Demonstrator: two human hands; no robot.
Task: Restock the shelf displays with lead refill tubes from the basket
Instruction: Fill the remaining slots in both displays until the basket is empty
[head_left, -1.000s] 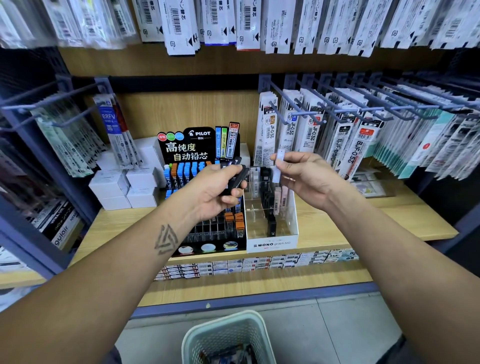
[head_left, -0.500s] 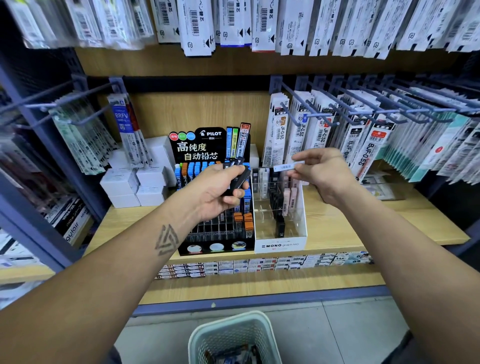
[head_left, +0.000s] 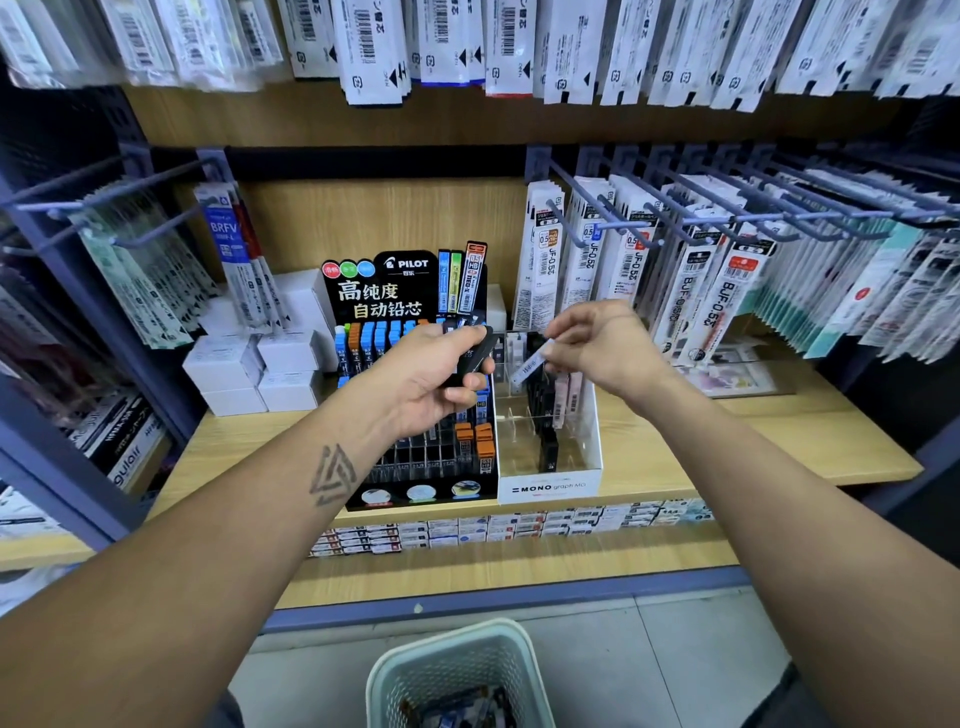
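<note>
My left hand (head_left: 434, 379) grips a small bunch of black lead refill tubes (head_left: 478, 353) above the black Pilot display (head_left: 415, 467). My right hand (head_left: 602, 348) pinches one white lead refill tube (head_left: 531, 365) by its end, tilted down-left over the back of the clear Mono display box (head_left: 550, 486). That box holds a few black and pink tubes in its dividers. The pale green basket (head_left: 395, 670) stands on the floor below, with more tubes inside.
The wooden shelf (head_left: 779, 447) carries both displays, with white boxes (head_left: 249, 374) stacked to the left. Hooks with hanging refill packs (head_left: 701, 291) jut out on the right and left. More packs hang from the shelf above.
My right hand has lowered the white tube from level to tilted, down toward the Mono box. The left hand has held its place with the black tubes.
</note>
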